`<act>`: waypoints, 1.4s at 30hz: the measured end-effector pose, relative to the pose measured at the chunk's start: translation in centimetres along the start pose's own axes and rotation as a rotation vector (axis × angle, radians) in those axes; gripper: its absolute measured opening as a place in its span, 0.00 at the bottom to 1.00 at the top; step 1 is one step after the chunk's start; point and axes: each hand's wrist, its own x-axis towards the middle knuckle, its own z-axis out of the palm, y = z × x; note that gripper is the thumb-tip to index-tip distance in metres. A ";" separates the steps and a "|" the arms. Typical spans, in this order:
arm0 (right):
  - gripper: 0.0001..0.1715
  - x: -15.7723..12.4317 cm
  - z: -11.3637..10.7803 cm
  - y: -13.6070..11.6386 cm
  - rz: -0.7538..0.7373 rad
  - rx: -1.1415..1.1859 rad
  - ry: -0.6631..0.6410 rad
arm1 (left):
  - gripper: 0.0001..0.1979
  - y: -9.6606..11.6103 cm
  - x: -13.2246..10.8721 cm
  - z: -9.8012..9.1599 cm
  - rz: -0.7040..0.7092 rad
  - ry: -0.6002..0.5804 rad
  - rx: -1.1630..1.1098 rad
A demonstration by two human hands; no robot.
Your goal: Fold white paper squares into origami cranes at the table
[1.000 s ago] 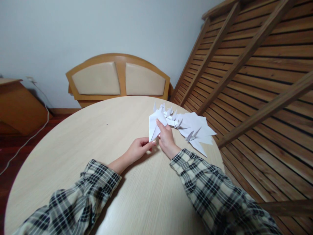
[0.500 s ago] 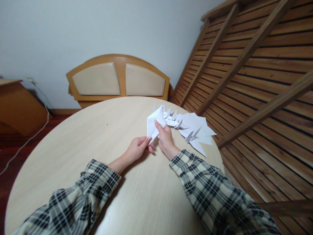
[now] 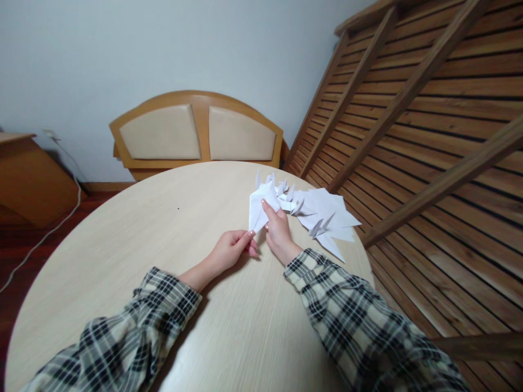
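A folded white sheet of paper (image 3: 259,206) is held above the round table (image 3: 180,239), between my two hands. My left hand (image 3: 236,247) pinches its lower corner between thumb and fingertips. On the right side, my right hand (image 3: 279,231) grips the paper, thumb flat on the front face and the other fingers hidden behind it. Just beyond the paper stand several folded white paper cranes (image 3: 285,190), partly covered by it. Another paper crane (image 3: 321,227) rests farther right.
Loose white paper sheets (image 3: 327,204) lie spread under the cranes at the table's right edge. A wooden headboard (image 3: 204,128) with cream panels stands behind the table. Slatted wood (image 3: 429,136) leans along the right. At left, a white cable (image 3: 44,237) runs down beside a wooden cabinet (image 3: 30,179).
The folded paper has shifted slightly right and turned a little. My left fingertips now sit closer to the very tip of its lower corner. My right hand keeps its hold.
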 end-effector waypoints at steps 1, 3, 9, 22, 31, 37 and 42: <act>0.21 0.0 0.0 0.0 0.006 0.007 0.006 | 0.23 0.0 0.0 0.0 -0.008 -0.009 -0.014; 0.22 0.1 0.0 0.0 0.011 0.026 0.016 | 0.25 0.1 -0.1 0.1 -0.018 -0.040 -0.022; 0.20 0.1 0.0 0.2 -0.010 0.002 -0.020 | 0.24 0.4 0.0 -0.2 0.011 0.085 0.144; 0.19 -0.5 -0.2 1.7 0.029 -0.053 -0.116 | 0.16 0.1 0.5 -0.8 0.123 0.266 0.182; 0.19 -0.7 -0.4 1.9 0.071 -0.053 -0.176 | 0.17 0.3 0.6 -0.9 0.131 0.314 0.157; 0.19 -1.1 -0.7 2.3 0.120 -0.156 -0.286 | 0.14 0.1 0.8 -1.5 0.191 0.464 0.137; 0.19 -1.1 -0.7 2.2 0.163 -0.154 -0.316 | 0.15 0.3 0.8 -1.7 0.221 0.496 0.135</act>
